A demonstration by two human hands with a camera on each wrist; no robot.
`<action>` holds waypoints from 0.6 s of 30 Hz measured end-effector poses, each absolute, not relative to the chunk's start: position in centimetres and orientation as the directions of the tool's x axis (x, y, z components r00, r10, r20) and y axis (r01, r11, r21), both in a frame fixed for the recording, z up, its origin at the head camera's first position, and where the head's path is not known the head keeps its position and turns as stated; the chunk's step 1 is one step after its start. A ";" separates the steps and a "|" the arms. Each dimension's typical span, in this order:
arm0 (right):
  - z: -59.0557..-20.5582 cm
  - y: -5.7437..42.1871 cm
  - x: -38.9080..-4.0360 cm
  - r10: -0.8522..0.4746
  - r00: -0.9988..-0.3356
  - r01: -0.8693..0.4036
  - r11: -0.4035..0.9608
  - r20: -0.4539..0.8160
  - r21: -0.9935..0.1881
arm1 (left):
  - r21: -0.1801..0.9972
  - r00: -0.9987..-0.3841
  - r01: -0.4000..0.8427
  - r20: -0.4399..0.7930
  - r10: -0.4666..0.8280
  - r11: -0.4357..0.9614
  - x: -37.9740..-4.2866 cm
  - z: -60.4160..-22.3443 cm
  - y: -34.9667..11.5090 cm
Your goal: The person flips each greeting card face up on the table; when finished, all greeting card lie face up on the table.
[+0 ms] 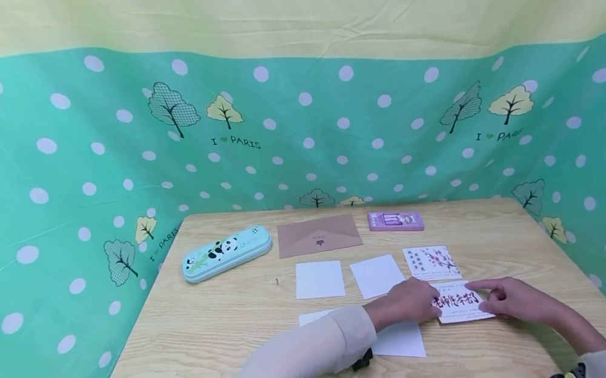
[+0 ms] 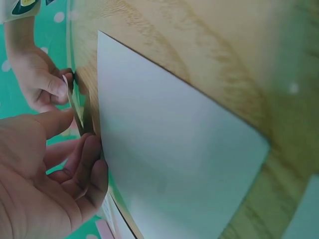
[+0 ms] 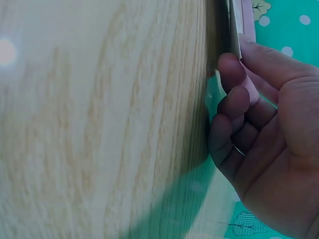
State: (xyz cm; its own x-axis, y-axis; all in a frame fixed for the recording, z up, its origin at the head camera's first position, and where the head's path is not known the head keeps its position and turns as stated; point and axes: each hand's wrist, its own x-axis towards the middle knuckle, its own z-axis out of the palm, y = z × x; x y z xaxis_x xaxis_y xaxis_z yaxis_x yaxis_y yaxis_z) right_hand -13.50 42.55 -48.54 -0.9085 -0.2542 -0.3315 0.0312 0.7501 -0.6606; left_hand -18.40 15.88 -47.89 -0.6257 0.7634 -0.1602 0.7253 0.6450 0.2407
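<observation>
Lightly, the left hand (image 1: 415, 301) and right hand (image 1: 522, 299) pinch the red-lettered card (image 1: 460, 300) by opposite edges; even, level support should prevent bending.

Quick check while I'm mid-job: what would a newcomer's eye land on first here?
Probably the yellow-and-green dotted fabric backdrop behind the pale wooden table. Next, the rounded light-blue case with panda pictures at the table's back left. Then, toward the right, the left hand and right hand pinching opposite edges of a white rectangular card with dark characters.
</observation>
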 end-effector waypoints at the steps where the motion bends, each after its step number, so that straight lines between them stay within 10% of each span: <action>1: -48.5 42.5 -13.5 -0.251 -0.909 0.033 0.751 -0.332 -0.659 | 0.226 -0.628 0.727 -0.165 0.761 0.649 -18.4 -47.9 16.0; 18: -48.7 42.1 -13.3 -0.250 -0.922 0.004 0.756 -0.295 -0.655 | 0.207 -0.669 0.692 -0.174 0.722 0.691 -17.8 -47.8 16.4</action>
State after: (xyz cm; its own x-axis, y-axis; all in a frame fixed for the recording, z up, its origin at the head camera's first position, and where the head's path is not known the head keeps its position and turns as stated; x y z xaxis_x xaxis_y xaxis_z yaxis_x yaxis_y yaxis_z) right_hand -13.31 42.08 -48.75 -0.9222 -0.2502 -0.2949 0.0044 0.7556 -0.6550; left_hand -17.79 16.38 -47.78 -0.6693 0.7222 -0.1743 0.6923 0.6914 0.2066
